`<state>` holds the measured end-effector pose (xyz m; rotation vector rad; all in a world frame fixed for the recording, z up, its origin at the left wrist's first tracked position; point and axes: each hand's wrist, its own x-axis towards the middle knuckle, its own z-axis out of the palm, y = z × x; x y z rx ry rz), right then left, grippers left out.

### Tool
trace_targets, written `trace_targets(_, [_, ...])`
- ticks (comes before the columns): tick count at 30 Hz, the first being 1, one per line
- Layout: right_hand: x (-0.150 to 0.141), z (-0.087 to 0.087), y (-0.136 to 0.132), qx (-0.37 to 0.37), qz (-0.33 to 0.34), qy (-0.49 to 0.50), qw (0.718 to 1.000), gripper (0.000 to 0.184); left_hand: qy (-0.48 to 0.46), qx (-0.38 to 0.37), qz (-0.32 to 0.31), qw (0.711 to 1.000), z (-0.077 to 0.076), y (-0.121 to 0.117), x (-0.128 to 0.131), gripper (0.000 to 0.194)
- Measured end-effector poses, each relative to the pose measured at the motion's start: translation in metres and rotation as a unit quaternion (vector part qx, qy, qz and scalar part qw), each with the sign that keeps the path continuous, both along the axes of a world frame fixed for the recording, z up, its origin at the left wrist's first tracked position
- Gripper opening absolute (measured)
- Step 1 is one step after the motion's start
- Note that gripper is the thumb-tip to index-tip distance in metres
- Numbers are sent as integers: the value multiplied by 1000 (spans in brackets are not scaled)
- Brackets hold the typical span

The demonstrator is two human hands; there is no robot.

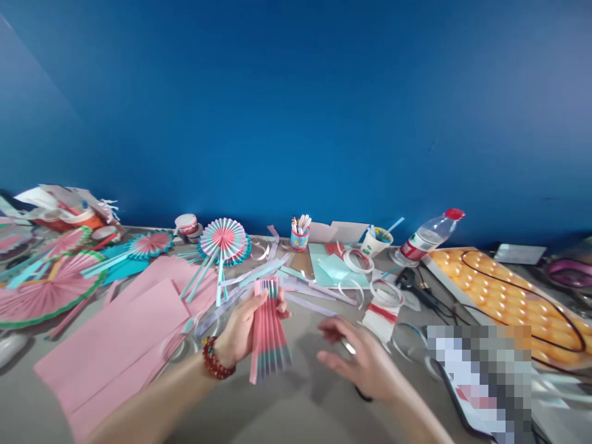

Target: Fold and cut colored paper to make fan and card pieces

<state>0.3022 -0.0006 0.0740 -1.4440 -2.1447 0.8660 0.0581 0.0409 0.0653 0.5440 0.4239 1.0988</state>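
Pink, teal and lavender striped, a pleated paper fan piece (271, 336) is held over the middle of the grey bench (240, 419); its long axis runs from the bench's far edge toward the near edge, the narrow gathered end pointing at the blue wall (296, 123), the looser end splaying nearward with its pleats spread a little to the right; the left hand's (240, 327) grip is clamped on the fan piece near the narrow end, thumb on the near left side, fingertips showing past the right side; that forearm slants in from the near left, a reddish-brown beaded bracelet (216, 359) at the wrist; the right hand (361, 357) hovers to the right of the fan piece, well apart from it, its grip loose, with thumb and curled fingers apart and directed leftward; a small pale shiny thing (348, 346) shows at those fingers, too blurred to tell whether worn or held; flat pink paper sheets (139, 327) cover the bench's left side; lavender and mint paper strips (319, 302) lie beyond the hands, toward the far edge.
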Motion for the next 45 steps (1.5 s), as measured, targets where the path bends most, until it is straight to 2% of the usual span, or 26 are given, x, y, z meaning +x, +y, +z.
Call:
trace_targets(2, [-36, -2, 2, 27, 34, 48, 998, 63, 9, 46, 38, 998, 4, 0, 8, 25])
trace_targets(4, [-65, -8, 4, 40, 27, 66, 997, 72, 27, 97, 78, 992, 9, 0, 17, 36])
trace_targets(6, [-84, -13, 6, 50, -8, 54, 997, 59, 49, 147, 120, 981, 13, 1, 23, 45])
trace_targets(8, [-91, -13, 10, 61, -27, 52, 996, 37, 67, 179, 155, 969, 15, 2, 26, 52])
trace_targets(11, [-89, -6, 15, 44, -15, 91, 995, 15, 80, 187, 154, 967, 17, 6, 23, 58])
trace_targets(13, [-86, 0, 18, 25, -9, 121, 992, 17, 79, 192, 105, 973, 16, 9, 17, 57])
trace_targets(17, [-84, 5, 22, -16, 26, 191, 981, 26, 84, 216, -35, 972, 13, 18, 1, 60])
trace_targets(19, [-85, 6, 24, -29, 48, 224, 973, 26, 98, 220, -68, 968, 12, 22, -4, 53])
trace_targets(22, [-86, 8, 26, -17, 49, 226, 973, 24, 120, 196, -23, 973, 10, 27, -5, 24])
trace_targets(26, [-86, 10, 30, 39, 10, 193, 980, 21, 110, 150, 74, 980, 11, 29, -3, 11])
trace_targets(31, [-84, 11, 38, 158, 6, 167, 973, 19, 100, 144, 72, 982, 12, 29, -1, 14])
trace_targets(38, [-82, 15, 41, 113, 11, 147, 983, 26, 98, 125, 108, 981, 15, 32, -9, 10])
trace_targets(45, [-75, 13, 44, 204, -19, 103, 973, 16, -13, 69, 133, 989, 20, 36, -8, 11])
